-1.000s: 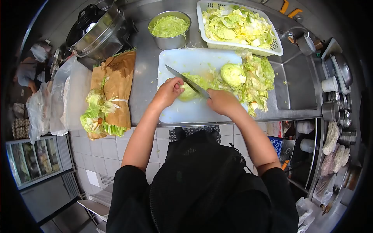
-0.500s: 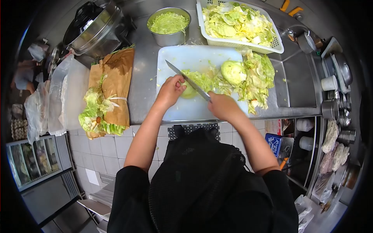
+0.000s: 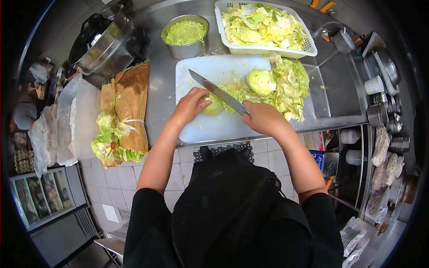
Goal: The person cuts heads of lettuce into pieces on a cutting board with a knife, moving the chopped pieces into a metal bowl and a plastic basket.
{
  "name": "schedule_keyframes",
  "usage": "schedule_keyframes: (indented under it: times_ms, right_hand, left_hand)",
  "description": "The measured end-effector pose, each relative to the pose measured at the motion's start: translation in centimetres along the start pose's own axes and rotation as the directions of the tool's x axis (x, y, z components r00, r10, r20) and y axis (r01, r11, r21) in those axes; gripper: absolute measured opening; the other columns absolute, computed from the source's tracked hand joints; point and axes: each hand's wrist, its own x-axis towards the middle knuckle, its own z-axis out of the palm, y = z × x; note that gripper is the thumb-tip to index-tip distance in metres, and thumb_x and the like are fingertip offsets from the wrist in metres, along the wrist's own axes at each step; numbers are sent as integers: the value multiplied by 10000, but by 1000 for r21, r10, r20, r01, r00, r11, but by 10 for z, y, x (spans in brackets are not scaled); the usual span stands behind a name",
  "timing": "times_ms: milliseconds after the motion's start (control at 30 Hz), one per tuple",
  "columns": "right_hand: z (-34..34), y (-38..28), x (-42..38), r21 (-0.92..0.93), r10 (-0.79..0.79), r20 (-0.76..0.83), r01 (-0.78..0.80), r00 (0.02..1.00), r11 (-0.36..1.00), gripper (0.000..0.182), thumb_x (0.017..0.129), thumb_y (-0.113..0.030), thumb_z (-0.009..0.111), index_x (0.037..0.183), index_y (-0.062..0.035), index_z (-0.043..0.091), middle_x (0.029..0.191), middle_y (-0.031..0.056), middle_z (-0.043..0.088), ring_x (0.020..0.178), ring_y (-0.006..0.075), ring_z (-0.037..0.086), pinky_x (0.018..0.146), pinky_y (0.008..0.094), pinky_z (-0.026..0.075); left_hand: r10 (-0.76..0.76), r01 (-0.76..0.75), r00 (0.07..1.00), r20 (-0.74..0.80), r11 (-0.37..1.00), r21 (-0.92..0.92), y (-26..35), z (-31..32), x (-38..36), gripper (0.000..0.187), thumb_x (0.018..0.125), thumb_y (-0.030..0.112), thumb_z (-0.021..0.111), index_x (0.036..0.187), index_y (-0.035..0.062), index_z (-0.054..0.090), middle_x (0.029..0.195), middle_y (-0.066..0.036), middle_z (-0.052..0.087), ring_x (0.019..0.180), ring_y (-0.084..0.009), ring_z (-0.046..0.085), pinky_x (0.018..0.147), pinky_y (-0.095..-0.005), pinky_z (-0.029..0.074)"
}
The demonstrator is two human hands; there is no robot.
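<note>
My right hand grips the handle of a large kitchen knife, its blade slanting up and left over the white cutting board. Under the blade lies a pale green lettuce piece, and the curled fingers of my left hand hold it from the left. Shredded lettuce is partly hidden behind the blade. A cut lettuce head sits at the board's right, against a heap of loose outer leaves.
Behind the board stand a metal pot of shreds and a white basket of torn leaves. To the left lie a brown paper wrap and tied greens. A steel sink is at right.
The knife's blade has tilted, so more of its flat side shows. My left fingers have shifted onto the lettuce piece's left side. The whole view has moved slightly.
</note>
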Motion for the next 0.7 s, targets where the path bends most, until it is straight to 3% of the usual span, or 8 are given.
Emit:
schedule_keyframes:
  times_ms: [167,333,433,467,700]
  right_hand:
    - [58,9,33,59,31,-64,-27,997,998,299,859,-187,518,1095,-13,576,916,243,679,892,413,651,812,503,492]
    - [6,1,5,9,9,-10,-8,1000,1000,295,867,-197,527,1091,-13,576,929,241,682,904,412,653,823,506,494]
    - [38,4,10,63,-5,-54,8,999,998,295,876,-201,524,1092,-8,575,944,236,685,911,406,656,830,501,497]
    - [56,1,26,46,60,-29,-58,998,997,296,882,-205,522,1096,-6,573,952,234,686,917,402,657,834,499,498]
    - [8,0,-1,17,16,12,-16,1000,1000,314,884,-216,534,1118,-11,577,943,236,686,915,395,659,826,507,496]
  left_hand:
    - [-4,4,1000,-13,1000,-30,-3,10,3,295,865,192,721,1073,31,587,971,-96,568,796,-205,572,746,-323,486]
    - [9,-10,999,-49,999,-38,-6,16,4,299,864,194,727,1063,25,582,953,-94,562,780,-196,565,742,-316,488]
    - [8,-13,998,-58,996,-84,-6,15,3,298,862,192,730,1058,25,582,944,-93,561,774,-193,565,741,-313,489]
    - [-31,28,999,-43,997,-69,-5,15,3,291,864,210,725,1060,51,581,953,-96,570,793,-219,579,750,-337,491]
    - [-36,32,997,-69,998,-61,-3,17,3,290,865,221,724,1077,80,585,957,-91,577,803,-233,590,754,-353,496]
